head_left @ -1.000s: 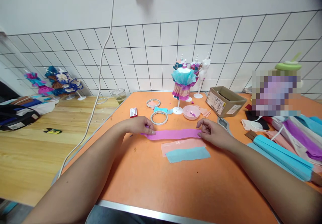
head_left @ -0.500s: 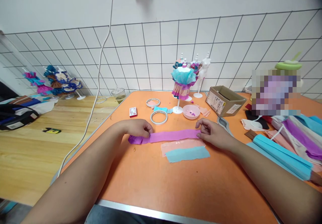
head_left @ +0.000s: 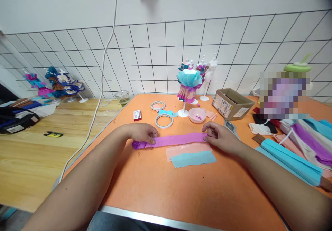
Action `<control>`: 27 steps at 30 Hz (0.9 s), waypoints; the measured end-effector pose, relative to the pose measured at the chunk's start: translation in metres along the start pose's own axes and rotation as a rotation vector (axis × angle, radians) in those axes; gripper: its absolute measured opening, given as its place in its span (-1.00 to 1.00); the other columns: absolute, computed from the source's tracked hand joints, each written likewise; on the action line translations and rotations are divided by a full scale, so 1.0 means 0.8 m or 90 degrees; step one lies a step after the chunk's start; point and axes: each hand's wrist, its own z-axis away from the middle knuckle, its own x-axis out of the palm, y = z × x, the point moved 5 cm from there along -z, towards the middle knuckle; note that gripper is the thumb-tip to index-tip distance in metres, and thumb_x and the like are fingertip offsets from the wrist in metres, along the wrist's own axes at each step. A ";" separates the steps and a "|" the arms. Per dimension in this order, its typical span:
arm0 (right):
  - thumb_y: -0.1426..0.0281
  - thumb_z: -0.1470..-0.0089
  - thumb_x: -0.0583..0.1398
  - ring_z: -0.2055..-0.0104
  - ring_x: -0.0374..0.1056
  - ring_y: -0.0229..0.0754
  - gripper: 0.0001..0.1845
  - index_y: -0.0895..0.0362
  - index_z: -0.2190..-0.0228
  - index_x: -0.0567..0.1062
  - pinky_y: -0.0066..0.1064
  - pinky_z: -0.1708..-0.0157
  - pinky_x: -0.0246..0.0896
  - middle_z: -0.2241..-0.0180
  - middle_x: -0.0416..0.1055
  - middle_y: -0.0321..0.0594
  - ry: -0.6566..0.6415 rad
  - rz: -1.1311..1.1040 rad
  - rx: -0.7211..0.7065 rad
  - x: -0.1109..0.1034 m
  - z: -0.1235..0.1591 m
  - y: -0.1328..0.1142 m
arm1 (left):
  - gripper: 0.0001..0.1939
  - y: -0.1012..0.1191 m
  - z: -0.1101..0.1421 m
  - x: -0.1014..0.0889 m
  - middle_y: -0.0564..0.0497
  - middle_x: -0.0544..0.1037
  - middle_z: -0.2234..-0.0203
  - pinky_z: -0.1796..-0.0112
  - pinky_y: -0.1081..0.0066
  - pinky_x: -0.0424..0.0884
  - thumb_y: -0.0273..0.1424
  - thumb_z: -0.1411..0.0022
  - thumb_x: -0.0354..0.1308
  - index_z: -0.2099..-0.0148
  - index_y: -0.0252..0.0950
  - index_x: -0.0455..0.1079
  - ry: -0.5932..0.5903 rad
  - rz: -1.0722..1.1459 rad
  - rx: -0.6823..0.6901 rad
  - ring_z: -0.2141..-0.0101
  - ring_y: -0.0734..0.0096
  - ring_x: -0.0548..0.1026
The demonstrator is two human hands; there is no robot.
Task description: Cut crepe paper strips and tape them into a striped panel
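In the head view, my left hand [head_left: 145,134] and right hand [head_left: 218,136] each pinch the purple strip [head_left: 178,140], laid across the middle of the desk [head_left: 155,186], its left end crumpled. I should keep the pull light, lest it tear. The label [head_left: 222,108] on the carton [head_left: 241,104], towards the far edge, is too small to read.

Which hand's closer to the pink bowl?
Right. The right hand is just in front of the pink bowl, slightly to its right; the left hand is in front but well to the bowl's left.
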 end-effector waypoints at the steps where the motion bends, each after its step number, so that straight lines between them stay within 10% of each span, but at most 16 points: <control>1: 0.34 0.01 0.16 0.55 0.03 -0.31 -0.81 0.06 0.29 0.30 -0.48 0.52 -0.02 0.61 0.02 -0.47 0.008 0.005 -0.001 0.000 -0.001 0.002 | -0.78 0.000 -0.001 0.000 0.02 0.52 0.49 0.57 0.53 0.27 -0.23 0.01 0.19 0.34 -0.25 0.41 -0.002 0.000 0.004 0.57 0.44 0.41; 10: 0.29 -0.01 0.18 0.19 0.35 -0.11 -0.73 0.02 0.19 0.44 -0.34 0.29 0.23 0.15 0.41 -0.20 0.129 0.046 0.026 -0.027 -0.010 0.024 | -0.82 0.017 -0.025 0.010 0.05 0.52 0.40 0.41 0.53 0.33 -0.29 -0.07 0.14 0.32 -0.29 0.43 0.087 0.203 0.099 0.42 0.46 0.43; 18: 0.36 -0.04 0.13 0.28 0.36 -0.02 -0.85 0.06 0.33 0.50 -0.35 0.46 0.09 0.31 0.45 -0.09 0.012 0.436 0.144 -0.036 -0.005 0.031 | -0.79 0.025 -0.030 0.019 -0.01 0.54 0.51 0.39 0.41 0.40 -0.37 0.01 0.25 0.30 -0.36 0.40 0.029 0.448 0.082 0.48 0.42 0.48; 27: 0.64 0.05 0.08 0.27 0.37 0.09 -0.85 0.21 0.48 0.40 -0.30 0.44 0.08 0.36 0.40 0.10 0.003 0.524 0.252 -0.027 0.010 0.021 | -0.67 0.044 -0.031 0.017 -0.01 0.54 0.46 0.43 0.53 0.35 -0.32 -0.03 0.31 0.17 -0.36 0.40 0.105 0.522 0.201 0.48 0.52 0.47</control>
